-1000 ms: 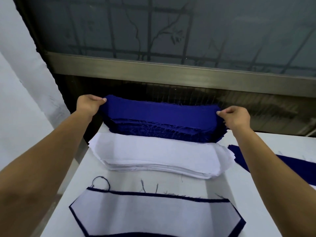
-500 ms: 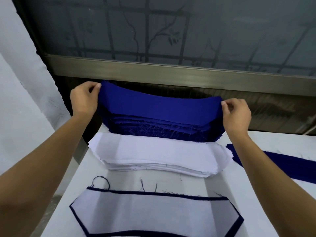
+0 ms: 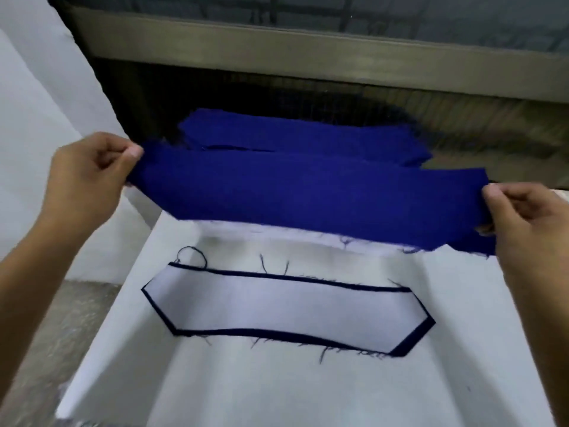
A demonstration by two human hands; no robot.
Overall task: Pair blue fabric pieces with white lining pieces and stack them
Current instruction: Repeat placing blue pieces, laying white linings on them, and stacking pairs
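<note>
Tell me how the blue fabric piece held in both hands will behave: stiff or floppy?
Probably floppy: the blue fabric piece droops between the left hand and the right hand. Likely light: pinches at its ends carry it. Its frayed lower edge may shed threads.

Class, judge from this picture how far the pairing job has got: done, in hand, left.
Done: a lined pair lies on the table. In hand: left hand and right hand pinch one blue piece by its ends. Left: it needs a lining, and the blue stack behind holds more.
</note>
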